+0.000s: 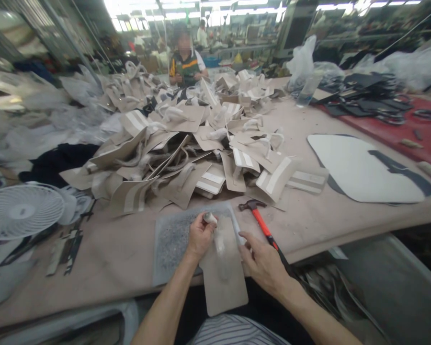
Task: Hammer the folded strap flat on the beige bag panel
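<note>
A beige cardboard-like panel point(225, 278) lies on the table's front edge, partly over a grey worn work pad point(172, 239). My left hand point(199, 235) grips a pale strap or handle end point(211, 218) attached to the panel's top. The fingers of my right hand point(262, 263) rest on the right edge of the panel and press it down. Just right of that hand lies a hammer point(264, 225) with an orange handle and dark head.
A big heap of similar beige panels with straps point(187, 153) covers the table middle. A white fan point(21, 211) sits at left, a white-and-dark flat sheet point(362, 167) at right, dark pieces on a red surface point(398, 129) beyond. Another person point(186, 62) works at the far side.
</note>
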`<action>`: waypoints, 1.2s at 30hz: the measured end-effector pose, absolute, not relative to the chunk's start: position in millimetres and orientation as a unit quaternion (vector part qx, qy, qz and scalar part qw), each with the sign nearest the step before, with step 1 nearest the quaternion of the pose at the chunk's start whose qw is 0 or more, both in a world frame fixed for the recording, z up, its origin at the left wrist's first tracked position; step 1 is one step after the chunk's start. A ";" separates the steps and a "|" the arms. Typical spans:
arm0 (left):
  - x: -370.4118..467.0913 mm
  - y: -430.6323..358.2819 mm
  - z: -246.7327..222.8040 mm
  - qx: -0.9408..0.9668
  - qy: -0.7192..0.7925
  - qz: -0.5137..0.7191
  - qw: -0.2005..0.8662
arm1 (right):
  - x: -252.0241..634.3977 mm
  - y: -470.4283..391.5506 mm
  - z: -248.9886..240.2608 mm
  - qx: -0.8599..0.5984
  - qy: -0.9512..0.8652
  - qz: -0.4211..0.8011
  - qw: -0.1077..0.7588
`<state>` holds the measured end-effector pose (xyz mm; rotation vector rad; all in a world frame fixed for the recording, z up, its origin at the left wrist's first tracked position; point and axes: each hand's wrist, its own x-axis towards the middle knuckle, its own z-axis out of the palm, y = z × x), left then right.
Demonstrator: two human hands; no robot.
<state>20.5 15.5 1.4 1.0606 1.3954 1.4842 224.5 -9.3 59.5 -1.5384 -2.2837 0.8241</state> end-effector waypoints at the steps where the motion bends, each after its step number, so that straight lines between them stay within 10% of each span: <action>1: 19.7 15.1 1.7 0.422 0.553 0.587 0.414 | 218.2 -14.1 59.6 -0.513 -0.787 0.303 0.158; 30: 15.7 4.5 4.3 0.495 0.580 0.516 0.390 | 192.4 -23.2 44.1 -0.440 -0.809 0.358 0.153; 36: 18.9 0.0 -1.8 0.554 0.597 0.489 0.313 | 259.9 7.1 43.2 -0.575 -0.782 0.157 0.182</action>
